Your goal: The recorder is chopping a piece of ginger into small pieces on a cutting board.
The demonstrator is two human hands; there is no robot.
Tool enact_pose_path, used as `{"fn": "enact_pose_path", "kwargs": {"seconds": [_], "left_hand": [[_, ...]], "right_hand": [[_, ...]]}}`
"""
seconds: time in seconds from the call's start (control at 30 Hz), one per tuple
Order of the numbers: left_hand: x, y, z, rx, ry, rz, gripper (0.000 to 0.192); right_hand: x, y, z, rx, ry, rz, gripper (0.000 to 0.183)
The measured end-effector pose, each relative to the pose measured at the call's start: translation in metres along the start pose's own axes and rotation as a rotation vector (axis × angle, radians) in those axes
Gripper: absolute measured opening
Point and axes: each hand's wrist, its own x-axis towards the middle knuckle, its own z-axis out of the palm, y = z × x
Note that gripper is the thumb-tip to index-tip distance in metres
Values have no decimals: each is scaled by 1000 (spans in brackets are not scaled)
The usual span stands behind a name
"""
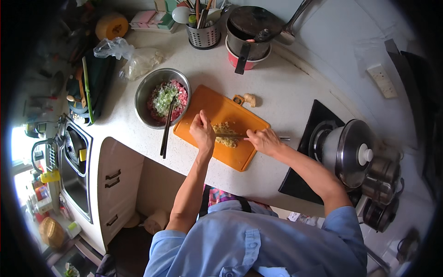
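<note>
A knife (230,135) lies across a heap of finely chopped yellowish pieces, likely ginger (228,127), on an orange cutting board (207,100). Its metal handle is in the grip of my right hand (264,141), and the handle's end sticks out past the fingers. My left hand (203,133) is at the far end of the blade, fingers bunched and pointing up; whether it grips the blade is hidden. Left of the board, a steel bowl (140,104) holds raw minced meat topped with chopped white and green pieces. Dark chopsticks (166,133) lean out over its rim.
A ginger piece (250,100) lies behind the board. Farther back are a plastic bag (138,62), a utensil holder (204,36) and a saucepan (247,48) on a red bowl (235,59). A lidded pot (353,152) stands on the right-hand stove; a sink (74,183) is left.
</note>
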Motion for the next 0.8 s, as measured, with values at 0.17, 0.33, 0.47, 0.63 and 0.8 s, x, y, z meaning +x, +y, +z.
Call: {"fn": "enact_pose_path", "kwargs": {"seconds": [0.17, 0.33, 0.47, 0.63, 0.8], "left_hand": [[1, -8, -6, -46, 22, 19, 46], [0, -23, -9, -142, -6, -74, 45], [-7, -9, -10, -11, -16, 43, 46], [-1, -19, -13, -141, -17, -13, 45], [-8, -10, -8, 36, -64, 35, 47]], "right_hand": [[4, -11, -14, 24, -178, 23, 23], [1, -16, -1, -35, -90, 40, 23], [-7, -8, 4, 12, -20, 14, 22], [0, -27, -13, -6, -143, 50, 23], [-18, -28, 7, -60, -35, 101, 23]]}}
